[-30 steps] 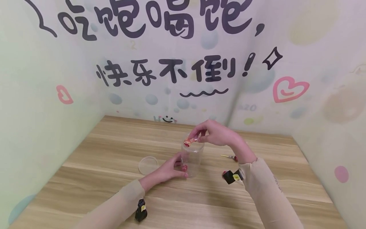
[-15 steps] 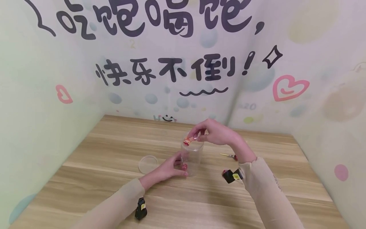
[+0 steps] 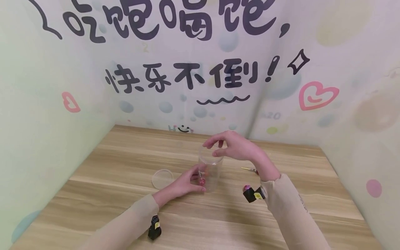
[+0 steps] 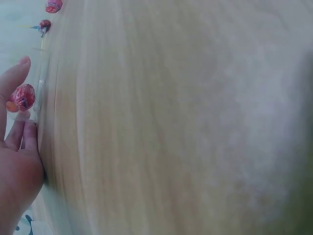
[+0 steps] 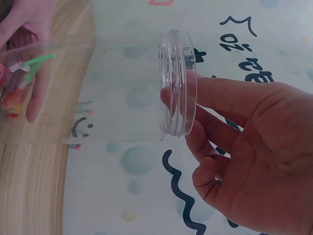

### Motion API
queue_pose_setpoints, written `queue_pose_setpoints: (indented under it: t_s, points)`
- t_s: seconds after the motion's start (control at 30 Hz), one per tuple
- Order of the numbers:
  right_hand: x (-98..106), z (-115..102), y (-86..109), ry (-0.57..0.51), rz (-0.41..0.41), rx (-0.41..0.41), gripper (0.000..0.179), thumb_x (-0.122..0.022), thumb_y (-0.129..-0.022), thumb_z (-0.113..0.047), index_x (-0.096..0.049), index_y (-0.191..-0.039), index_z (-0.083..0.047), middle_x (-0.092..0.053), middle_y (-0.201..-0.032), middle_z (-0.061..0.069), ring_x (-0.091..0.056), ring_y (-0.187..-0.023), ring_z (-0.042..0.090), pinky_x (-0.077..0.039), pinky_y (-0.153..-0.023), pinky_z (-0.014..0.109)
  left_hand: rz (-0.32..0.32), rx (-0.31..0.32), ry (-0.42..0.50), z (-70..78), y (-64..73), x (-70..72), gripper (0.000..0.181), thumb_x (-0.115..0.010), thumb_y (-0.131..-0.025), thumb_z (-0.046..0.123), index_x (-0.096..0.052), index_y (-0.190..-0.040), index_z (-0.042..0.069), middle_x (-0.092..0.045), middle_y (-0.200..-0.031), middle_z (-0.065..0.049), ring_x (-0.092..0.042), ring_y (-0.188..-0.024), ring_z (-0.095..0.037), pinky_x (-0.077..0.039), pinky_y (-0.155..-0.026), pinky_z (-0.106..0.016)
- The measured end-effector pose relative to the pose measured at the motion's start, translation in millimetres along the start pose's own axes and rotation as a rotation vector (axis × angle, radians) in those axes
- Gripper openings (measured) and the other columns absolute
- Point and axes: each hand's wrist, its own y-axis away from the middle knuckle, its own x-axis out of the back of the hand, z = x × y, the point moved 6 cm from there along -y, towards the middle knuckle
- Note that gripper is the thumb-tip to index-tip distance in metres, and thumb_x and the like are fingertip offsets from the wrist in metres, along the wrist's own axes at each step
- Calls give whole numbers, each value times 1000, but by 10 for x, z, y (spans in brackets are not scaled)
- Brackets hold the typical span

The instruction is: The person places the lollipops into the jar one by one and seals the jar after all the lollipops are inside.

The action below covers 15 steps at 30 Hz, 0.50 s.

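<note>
A clear plastic jar (image 3: 214, 175) stands upright on the table, its mouth uncovered. My left hand (image 3: 183, 183) holds it low on its left side, thumb in front and fingers behind. Inside, at the bottom, lie wrapped lollipops (image 3: 202, 181); the right wrist view shows red and orange wrappers (image 5: 12, 104) and a green stick (image 5: 40, 59) through the wall. Over the jar's rim (image 5: 178, 83) my right hand (image 3: 238, 146) hovers with parted, slightly bent fingers and nothing between them. In the left wrist view a red lollipop (image 4: 23, 97) shows between thumb and fingers, behind the wall.
A round clear lid (image 3: 162, 179) lies on the table left of the jar. To the right, partly behind the right wrist and its black camera (image 3: 249, 195), are a lollipop with a yellow stick (image 3: 248, 169) and a pink-wrapped one (image 3: 247, 188). A printed wall stands behind.
The red-and-orange lollipop that my right hand pinched at the jar's mouth has left the fingers and dropped inside. The right fingers have spread apart. My left hand has stayed on the jar.
</note>
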Motion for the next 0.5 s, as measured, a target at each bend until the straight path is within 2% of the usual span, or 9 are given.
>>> queue_pose_setpoints:
  t_s: [0.17,0.37,0.5]
  points:
    - [0,-5,16,1,9,8,31,-71,-89,-9,-70,-120,-14,-73,-117,0,-64,-108,16,-52,-94,42,-8,-10,2,7,8,-6,86,-79,-83,9,-31,-154,17,-44,-153,-13,-49,-136,-33,-40,-116,-48]
    - [13,24,47,-6,32,0,31,-70,-90,-9,-70,-121,-17,-73,-118,-1,-63,-108,16,-51,-93,36,-18,-34,4,13,2,-13,84,-78,-83,7,-32,-153,18,-44,-153,-12,-48,-136,-31,-40,-116,-48]
    - [74,62,117,-25,121,-6,29,-69,-92,-12,-70,-120,-19,-73,-117,-2,-63,-102,14,-51,-88,36,-14,-23,3,3,3,-5,85,-78,-83,7,-31,-154,17,-43,-154,-12,-47,-137,-32,-40,-116,-48]
